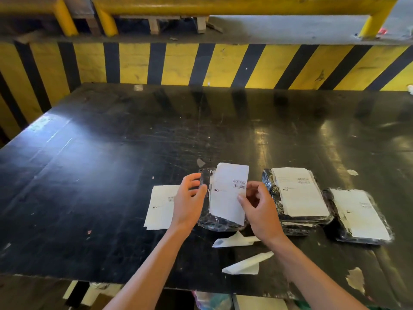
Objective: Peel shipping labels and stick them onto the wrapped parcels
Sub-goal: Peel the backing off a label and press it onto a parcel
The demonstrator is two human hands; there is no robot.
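Basically one view only, head camera.
Head view, scene: black scratched table, yellow-black striped wall behind it.
Right hand: pinching the right edge of a label between thumb and fingers, just below the barcode; closed on it.
Left hand: fingers spread, loosely curled, at the left edge of the parcel; whether it actually touches the wrap or the label is unclear, looks empty.
Label: white, barcode near upper right, held tilted over the black wrapped parcel; lower part near the wrap, top edge lifted clear past the parcel's far end. Stuck or not: cannot tell.
Parcel in hand: flat on the table, between the two hands.
Done parcels: stack of labelled parcels just right of the right hand, one more labelled parcel beside that, touching or nearly.
Label supply: sheets of labels flat on the table left of the left hand, partly hidden by the wrist.
Scraps: two backing strips near the front edge, likely peeled liner.
Step, my guess: placing the label on this parcel.
How to do it well: square the label to the parcel edges first, tack down the low end, then smooth upward with the left hand flat so no bubbles or creases cross the barcode; keep fingertips off the adhesive.
Risk: glossy wrinkled wrap, label may go on skewed or overhang the far end.
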